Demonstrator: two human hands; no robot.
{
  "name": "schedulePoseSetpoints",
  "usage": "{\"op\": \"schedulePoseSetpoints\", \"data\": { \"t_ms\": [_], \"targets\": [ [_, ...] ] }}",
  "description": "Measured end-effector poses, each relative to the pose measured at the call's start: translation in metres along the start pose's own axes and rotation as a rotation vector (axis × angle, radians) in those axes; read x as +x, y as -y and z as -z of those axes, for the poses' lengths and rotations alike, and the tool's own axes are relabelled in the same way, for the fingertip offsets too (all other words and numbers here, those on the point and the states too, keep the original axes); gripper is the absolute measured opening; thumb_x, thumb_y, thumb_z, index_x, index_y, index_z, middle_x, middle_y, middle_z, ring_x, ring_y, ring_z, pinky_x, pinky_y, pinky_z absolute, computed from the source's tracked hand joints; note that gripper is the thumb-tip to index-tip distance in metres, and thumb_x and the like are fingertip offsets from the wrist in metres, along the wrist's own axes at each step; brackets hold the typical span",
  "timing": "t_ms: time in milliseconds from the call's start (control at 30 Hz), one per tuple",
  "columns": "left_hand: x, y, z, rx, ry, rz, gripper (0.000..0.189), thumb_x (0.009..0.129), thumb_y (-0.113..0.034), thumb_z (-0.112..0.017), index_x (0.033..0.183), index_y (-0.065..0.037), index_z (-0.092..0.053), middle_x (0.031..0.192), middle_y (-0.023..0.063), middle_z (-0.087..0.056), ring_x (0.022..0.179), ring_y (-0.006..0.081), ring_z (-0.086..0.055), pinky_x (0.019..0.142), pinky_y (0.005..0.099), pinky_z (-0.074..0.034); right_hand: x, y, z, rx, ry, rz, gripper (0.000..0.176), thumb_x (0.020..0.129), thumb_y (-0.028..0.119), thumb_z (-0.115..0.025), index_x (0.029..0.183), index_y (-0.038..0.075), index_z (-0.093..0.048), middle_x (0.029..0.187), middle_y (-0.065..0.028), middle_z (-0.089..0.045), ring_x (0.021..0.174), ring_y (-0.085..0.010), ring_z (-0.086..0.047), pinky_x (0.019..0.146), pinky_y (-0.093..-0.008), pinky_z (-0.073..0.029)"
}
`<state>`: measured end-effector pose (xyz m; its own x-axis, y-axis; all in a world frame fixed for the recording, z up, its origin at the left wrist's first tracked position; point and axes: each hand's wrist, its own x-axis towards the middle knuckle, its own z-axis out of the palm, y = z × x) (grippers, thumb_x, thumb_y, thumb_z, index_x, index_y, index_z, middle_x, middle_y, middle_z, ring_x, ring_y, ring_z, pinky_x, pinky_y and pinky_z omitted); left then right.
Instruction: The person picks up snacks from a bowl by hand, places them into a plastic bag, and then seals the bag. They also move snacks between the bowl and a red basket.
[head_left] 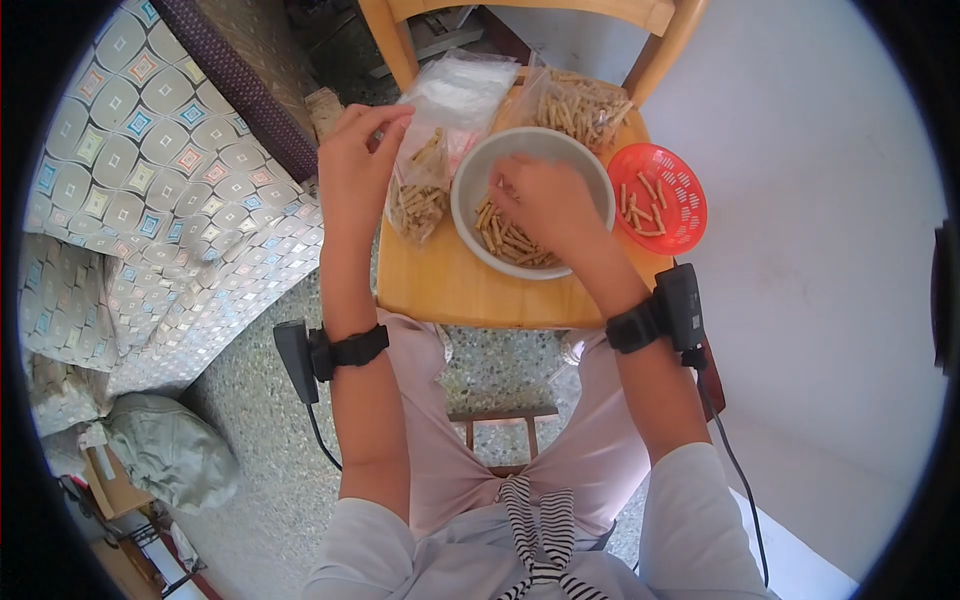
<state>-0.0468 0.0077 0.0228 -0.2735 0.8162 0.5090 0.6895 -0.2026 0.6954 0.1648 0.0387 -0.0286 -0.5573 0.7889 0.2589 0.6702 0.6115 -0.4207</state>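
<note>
My left hand (pixel 357 158) pinches the top edge of a clear plastic bag (pixel 420 195) with thumb and forefinger. Short tan sticks fill the lower part of this bag, which stands on the wooden chair seat. My right hand (pixel 545 198) is inside a grey bowl (pixel 464 232), its fingers curled together and somewhat blurred. What they hold is hidden. Under and beside that hand lies a heap of the same tan sticks (pixel 510 240).
Behind the bowl is a larger bag of sticks (pixel 582 108). Flat clear bags (pixel 455 85) lie at the back left. A red plastic basket (pixel 692 205) with several sticks sits right of the bowl. The chair seat (pixel 450 300) carries these; a patterned sofa (pixel 160 180) stands left.
</note>
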Motion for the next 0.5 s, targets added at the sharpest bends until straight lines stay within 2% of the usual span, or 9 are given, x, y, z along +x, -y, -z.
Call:
{"op": "schedulePoseSetpoints", "data": {
  "t_ms": [100,167,200,267,300,367,400,467,500],
  "targets": [
    [-0.003,-0.005,-0.001,0.122,0.077,-0.005,0.018,0.090,-0.021,-0.070,0.100,-0.007,-0.076,0.082,0.0056,-0.063,0.067,0.0172,-0.057,0.064,0.0297,-0.046,0.003,0.000,0.005,0.035,-0.111,0.037,0.015,0.090,0.022,-0.063,0.092,0.007,-0.067,0.090,-0.0111,-0.067,0.083,-0.0330,-0.066,0.075,-0.0501,-0.049],
    [-0.002,-0.006,-0.004,0.154,0.009,-0.102,0.016,0.091,-0.016,-0.071,0.102,-0.006,-0.076,0.084,0.0054,-0.067,0.065,0.0133,-0.053,0.063,0.0266,-0.045,0.008,-0.005,0.007,0.052,-0.202,0.076,0.013,0.091,0.018,-0.065,0.097,0.008,-0.067,0.092,-0.0131,-0.069,0.080,-0.0345,-0.067,0.071,-0.0431,-0.052],
    [-0.002,-0.004,-0.005,0.152,0.010,-0.103,0.016,0.091,-0.016,-0.071,0.102,-0.006,-0.076,0.084,0.0054,-0.067,0.065,0.0133,-0.053,0.063,0.0266,-0.045,0.009,-0.008,0.009,0.051,-0.203,0.074,0.013,0.091,0.018,-0.065,0.097,0.008,-0.067,0.092,-0.0131,-0.069,0.080,-0.0345,-0.067,0.071,-0.0431,-0.052],
    [0.001,-0.003,-0.006,0.183,-0.162,-0.150,0.015,0.091,-0.017,-0.070,0.100,-0.006,-0.076,0.085,0.0064,-0.068,0.065,0.0143,-0.054,0.063,0.0269,-0.045,0.011,-0.009,0.015,0.168,-0.325,0.062,0.014,0.092,0.014,-0.065,0.103,0.007,-0.066,0.093,-0.0128,-0.070,0.079,-0.0327,-0.067,0.071,-0.0402,-0.052],
    [0.000,-0.005,-0.007,0.181,-0.160,-0.151,0.015,0.091,-0.017,-0.070,0.100,-0.006,-0.076,0.085,0.0064,-0.068,0.065,0.0143,-0.054,0.063,0.0269,-0.045,0.010,-0.007,0.019,0.167,-0.327,0.060,0.014,0.092,0.014,-0.065,0.103,0.007,-0.066,0.093,-0.0128,-0.070,0.079,-0.0327,-0.067,0.071,-0.0402,-0.052],
    [-0.002,-0.012,-0.009,0.066,-0.081,-0.062,0.018,0.090,-0.023,-0.070,0.100,-0.009,-0.075,0.087,0.0064,-0.067,0.073,0.0249,-0.063,0.067,0.0339,-0.050,0.008,-0.002,0.026,0.311,-0.294,-0.012,0.018,0.089,0.017,-0.067,0.105,0.007,-0.064,0.092,-0.0115,-0.070,0.086,-0.0316,-0.068,0.071,-0.0414,-0.052],
    [-0.004,-0.014,-0.012,0.063,-0.080,-0.063,0.018,0.090,-0.023,-0.070,0.100,-0.009,-0.075,0.087,0.0064,-0.067,0.073,0.0249,-0.063,0.067,0.0339,-0.050,0.009,0.001,0.027,0.309,-0.295,-0.014,0.018,0.089,0.017,-0.067,0.105,0.007,-0.064,0.092,-0.0115,-0.070,0.086,-0.0316,-0.068,0.071,-0.0414,-0.052],
    [-0.008,-0.016,-0.019,0.175,0.148,-0.367,0.017,0.089,-0.022,-0.070,0.101,-0.011,-0.074,0.086,0.0054,-0.067,0.073,0.0237,-0.063,0.068,0.0342,-0.050,0.011,0.006,0.026,0.500,-0.254,0.038,0.029,0.089,0.017,-0.069,0.117,0.010,-0.063,0.091,-0.0107,-0.070,0.082,-0.0296,-0.068,0.072,-0.0396,-0.052],
    [-0.010,-0.017,-0.025,0.173,0.149,-0.367,0.017,0.089,-0.022,-0.070,0.101,-0.011,-0.074,0.086,0.0054,-0.067,0.073,0.0237,-0.063,0.068,0.0342,-0.050,0.011,0.006,0.026,0.499,-0.254,0.037,0.029,0.089,0.017,-0.069,0.117,0.010,-0.063,0.091,-0.0107,-0.070,0.082,-0.0296,-0.068,0.072,-0.0396,-0.052]
  ]
}}
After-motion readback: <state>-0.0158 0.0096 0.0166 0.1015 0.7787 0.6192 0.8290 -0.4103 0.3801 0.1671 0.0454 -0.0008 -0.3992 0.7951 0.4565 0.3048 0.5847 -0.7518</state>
